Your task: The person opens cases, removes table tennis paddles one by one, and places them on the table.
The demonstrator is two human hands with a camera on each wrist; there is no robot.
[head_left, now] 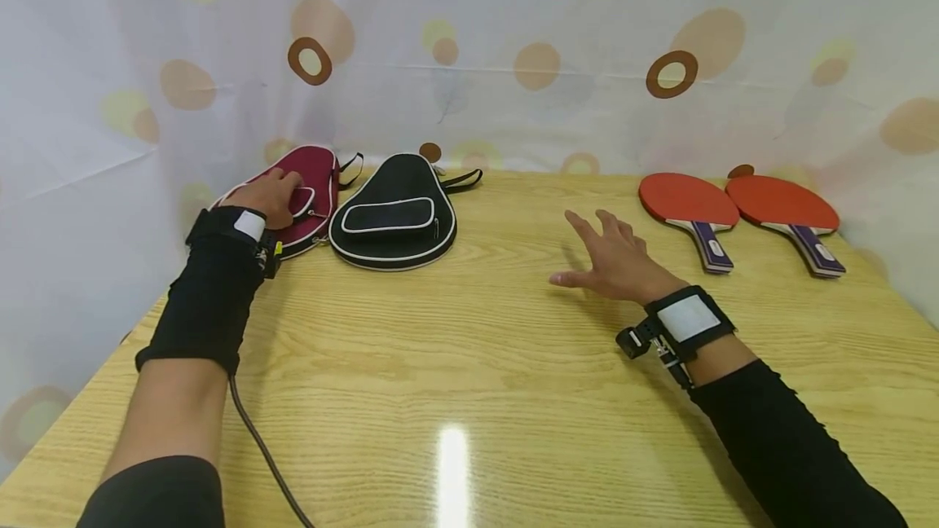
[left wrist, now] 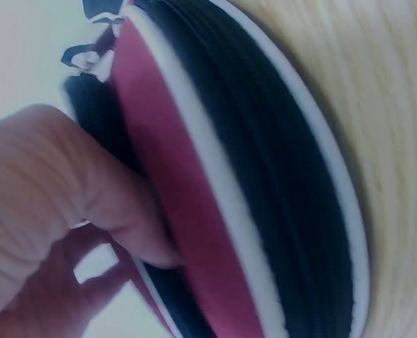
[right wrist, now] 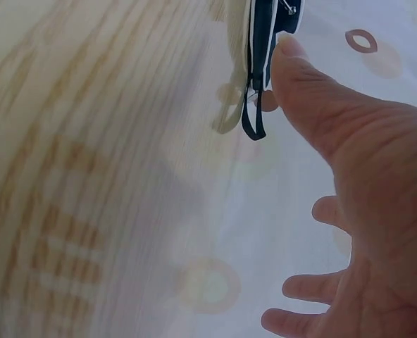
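Your counter (head_left: 381, 349) has two paddles (head_left: 693, 206) uncased at 2 o'clock; left hand (head_left: 262, 195) grips maroon case (head_left: 315, 172) at 11, right hand (head_left: 616, 261) spreads wide

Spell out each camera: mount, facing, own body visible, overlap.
On head: faces forward, down over table and curtain; both arms, left fingers and right fingers show.
On left wrist: faces maroon case close up; left fingers show.
On right wrist: faces across table to curtain; right fingers show.
Head and right wrist share the black case.
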